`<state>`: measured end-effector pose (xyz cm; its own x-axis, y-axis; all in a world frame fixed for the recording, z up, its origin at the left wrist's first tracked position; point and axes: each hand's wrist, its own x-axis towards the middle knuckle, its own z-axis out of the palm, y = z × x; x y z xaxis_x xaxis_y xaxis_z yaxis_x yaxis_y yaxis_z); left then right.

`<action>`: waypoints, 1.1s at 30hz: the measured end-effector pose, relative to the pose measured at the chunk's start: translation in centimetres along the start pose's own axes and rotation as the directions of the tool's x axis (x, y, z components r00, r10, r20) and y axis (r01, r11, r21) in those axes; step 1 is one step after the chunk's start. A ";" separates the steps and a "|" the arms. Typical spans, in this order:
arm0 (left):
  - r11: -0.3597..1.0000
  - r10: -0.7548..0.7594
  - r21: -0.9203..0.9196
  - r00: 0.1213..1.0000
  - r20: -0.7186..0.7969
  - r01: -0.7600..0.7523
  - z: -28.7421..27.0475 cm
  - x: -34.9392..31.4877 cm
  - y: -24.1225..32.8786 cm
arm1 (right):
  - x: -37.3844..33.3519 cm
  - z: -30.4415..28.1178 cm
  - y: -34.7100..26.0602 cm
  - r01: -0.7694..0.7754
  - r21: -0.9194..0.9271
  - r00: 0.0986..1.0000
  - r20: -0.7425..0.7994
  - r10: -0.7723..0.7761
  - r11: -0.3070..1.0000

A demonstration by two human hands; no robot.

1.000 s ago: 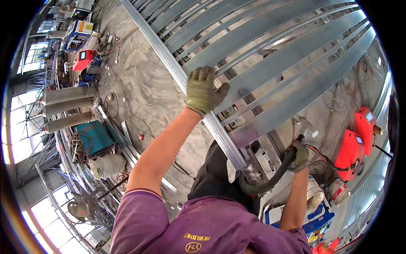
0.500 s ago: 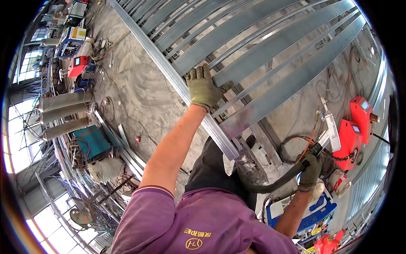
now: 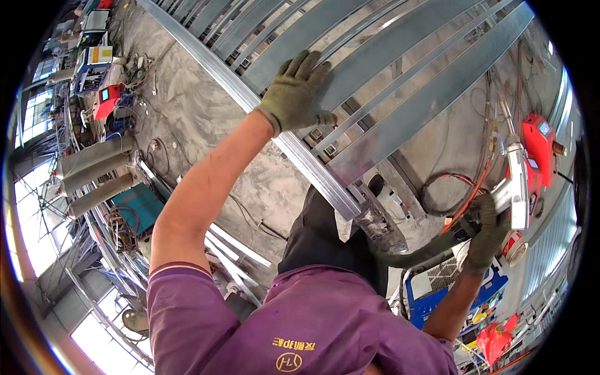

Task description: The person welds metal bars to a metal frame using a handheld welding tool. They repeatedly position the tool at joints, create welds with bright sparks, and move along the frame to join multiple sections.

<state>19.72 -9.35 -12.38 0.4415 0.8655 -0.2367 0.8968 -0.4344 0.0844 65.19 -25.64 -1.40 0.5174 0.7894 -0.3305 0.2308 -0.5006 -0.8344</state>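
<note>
My left hand (image 3: 295,97), in an olive-green work glove, has its fingers spread over the near end of a metal fence panel (image 3: 406,119). It is by the panel's edge rail (image 3: 306,156), next to the flat slats; whether the palm presses down is not plain. My right hand (image 3: 487,234), gloved too, is wrapped round the grip of a silver-white welding gun (image 3: 517,178). The gun's thin nozzle points away from me, to the right of the panel. A thick dark sleeved hose (image 3: 422,255) trails from the grip toward my legs.
Red machines (image 3: 539,150) stand on the right, near coiled cables (image 3: 447,190). A blue-and-white unit (image 3: 431,290) is below my right arm. Metal support beams (image 3: 400,187) lie under the panel. At the left are gas cylinders (image 3: 94,156), a teal box (image 3: 139,207) and loose metal bars (image 3: 234,250).
My right hand has moved right and forward with the welding gun, whose nozzle now points more forward. My left hand has shifted slightly, with its fingers spread wider.
</note>
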 end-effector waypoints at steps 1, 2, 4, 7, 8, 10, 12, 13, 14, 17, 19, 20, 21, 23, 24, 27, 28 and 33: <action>0.998 0.056 0.010 0.998 0.006 -0.056 -0.3 1.0 -0.1 | 1.0 -1.2 1.9 -0.048 0.148 0.999 0.032 0.044 0.988; 0.994 0.109 0.026 0.994 0.009 -0.109 -0.1 2.2 -0.2 | 1.3 -1.7 2.2 0.001 0.116 0.995 0.097 -0.012 0.993; 0.984 0.168 0.030 0.978 0.120 -0.173 0.5 4.3 0.2 | 1.4 -2.1 2.3 0.099 0.064 0.967 0.230 -0.111 0.993; 0.975 0.194 0.073 0.962 0.194 -0.211 1.4 5.8 2.1 | -0.9 0.3 -1.9 0.046 0.200 0.984 0.160 -0.078 0.979; 0.975 0.202 0.059 0.966 0.160 -0.214 2.0 5.7 2.0 | -1.1 0.3 -1.9 0.015 0.218 0.984 0.170 -0.053 0.976; 0.975 0.218 0.031 0.972 0.093 -0.221 2.8 5.4 1.7 | -0.8 -0.2 -0.7 0.015 0.286 0.976 0.202 -0.076 0.958; 0.976 0.213 0.015 0.972 0.102 -0.215 3.3 5.5 1.6 | -1.2 -1.0 -0.7 -0.031 0.224 0.967 0.254 -0.028 0.974; 0.977 0.211 0.007 0.972 0.106 -0.213 3.3 5.5 1.7 | -1.3 -1.7 -0.8 -0.046 0.192 0.937 0.348 -0.024 0.980; 0.979 0.204 0.006 0.973 0.113 -0.206 3.3 5.5 1.5 | -0.9 -2.6 -0.3 -0.091 0.072 0.875 0.481 0.045 0.993; 0.979 0.200 0.004 0.973 0.116 -0.202 3.3 5.6 1.5 | -1.6 -2.1 0.6 -0.011 -0.097 0.711 0.699 0.076 0.995; 0.979 0.205 -0.004 0.973 0.102 -0.206 3.3 5.6 1.6 | -2.5 0.7 0.8 0.149 -0.082 0.623 0.781 -0.029 0.985; 0.979 0.201 0.007 0.973 0.115 -0.203 3.1 5.5 1.6 | -2.2 2.7 0.8 0.256 -0.068 0.561 0.823 -0.091 0.964; 0.979 0.200 0.008 0.972 0.126 -0.203 3.0 5.7 1.7 | -2.0 4.8 0.5 0.359 -0.049 0.496 0.856 -0.145 0.932; 0.982 0.186 0.016 0.973 0.140 -0.190 3.0 5.7 1.8 | -2.1 8.1 -0.2 0.229 -0.076 0.502 0.863 -0.051 0.970; 0.982 0.181 0.021 0.974 0.139 -0.186 3.0 5.7 2.0 | -2.2 9.4 -0.6 0.154 -0.097 0.505 0.863 0.006 0.983; 0.984 0.173 0.011 0.977 0.127 -0.176 3.0 5.5 1.7 | -1.5 12.4 -2.8 -0.050 -0.180 0.464 0.867 0.183 0.982; 0.984 0.177 0.001 0.977 0.122 -0.178 3.0 5.5 1.8 | -1.3 12.9 -2.5 -0.078 -0.180 0.447 0.873 0.196 0.981; 0.981 0.192 -0.014 0.978 0.085 -0.191 3.6 5.5 1.7 | -1.1 13.5 -1.3 -0.187 -0.232 0.402 0.868 0.290 0.954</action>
<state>23.57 -6.21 -17.04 0.6011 0.7418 -0.2973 0.7961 -0.5882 0.1421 53.18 -21.06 -5.88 -0.4402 0.4811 -0.7581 0.3147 -0.7081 -0.6321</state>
